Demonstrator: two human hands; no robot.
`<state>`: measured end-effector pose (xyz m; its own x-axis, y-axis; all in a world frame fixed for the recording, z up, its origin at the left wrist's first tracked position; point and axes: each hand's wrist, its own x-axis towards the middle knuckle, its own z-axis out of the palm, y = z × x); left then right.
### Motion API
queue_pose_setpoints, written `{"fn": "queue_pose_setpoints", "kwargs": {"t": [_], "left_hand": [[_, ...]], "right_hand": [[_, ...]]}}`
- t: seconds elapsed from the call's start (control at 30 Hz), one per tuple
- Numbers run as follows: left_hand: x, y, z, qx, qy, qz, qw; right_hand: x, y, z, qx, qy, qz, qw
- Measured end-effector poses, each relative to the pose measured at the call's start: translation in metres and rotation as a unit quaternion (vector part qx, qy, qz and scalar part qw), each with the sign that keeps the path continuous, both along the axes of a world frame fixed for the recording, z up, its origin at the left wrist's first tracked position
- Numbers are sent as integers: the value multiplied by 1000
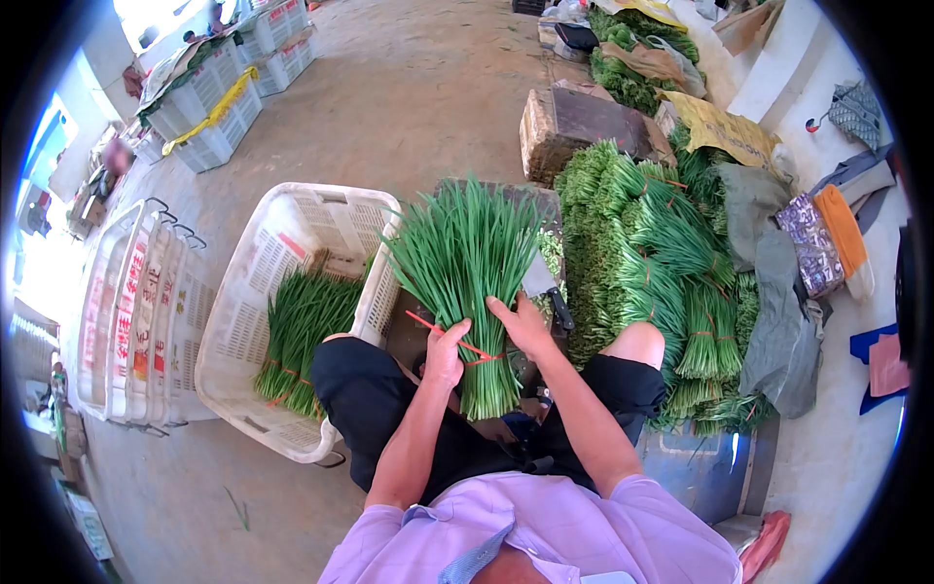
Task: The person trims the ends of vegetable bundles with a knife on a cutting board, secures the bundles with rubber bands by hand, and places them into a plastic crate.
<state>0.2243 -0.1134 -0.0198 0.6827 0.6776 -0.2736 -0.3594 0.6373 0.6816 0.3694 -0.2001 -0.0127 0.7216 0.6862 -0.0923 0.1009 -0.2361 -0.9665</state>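
Upright in front of my lap stands a thick bundle of green chives [469,253], leaves fanned out at the top and pale cut ends at the bottom. A red tie [482,358] goes round its lower part, with a loose end sticking out past my left hand. My left hand [446,355] is closed on the bundle's left side, near that tie. From the right, my right hand [520,326] grips the bundle, thumb at its front. Just beyond my right hand lies a knife [559,308] with a black handle and a broad blade, partly hidden by the chives.
At left, a white plastic basket [229,321] holds tied chive bundles [306,326]. Stacked baskets [146,316] stand farther left. A large pile of chives [623,253] lies at right, partly under grey cloth [783,331]. A worn box [589,131] stands behind it.
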Motion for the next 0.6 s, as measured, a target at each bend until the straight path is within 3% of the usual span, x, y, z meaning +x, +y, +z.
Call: {"fn": "queue_pose_setpoints", "kwargs": {"t": [0.07,0.1,0.17,0.2,0.23,0.3,0.37,0.43,0.5,0.6], "left_hand": [[-1,0,0,-3,0,3,1000],[-1,1,-2,8,10,2,1000],[-1,1,-4,17,21,0,1000],[-1,0,-4,23,21,0,1000],[0,-1,-4,30,20,-1,999],[2,-3,-3,30,27,-13,999],[3,-4,-2,32,35,-20,999],[2,-5,-4,25,30,-32,999],[0,-5,-4,26,32,-34,999],[-1,-4,-4,29,36,-29,999]], "right_hand": [[3,-8,42,-120,-92,-6,988],[7,-9,53,-120,-92,-6,988],[15,-11,66,-172,-226,-66,957],[19,-11,69,-100,-226,-63,967],[22,-8,67,-101,-226,-66,967],[21,5,65,67,-209,31,975],[19,12,71,71,-210,53,974],[17,17,78,2,-117,95,989],[18,20,72,9,-142,106,984],[18,19,74,1,7,77,997]]}}
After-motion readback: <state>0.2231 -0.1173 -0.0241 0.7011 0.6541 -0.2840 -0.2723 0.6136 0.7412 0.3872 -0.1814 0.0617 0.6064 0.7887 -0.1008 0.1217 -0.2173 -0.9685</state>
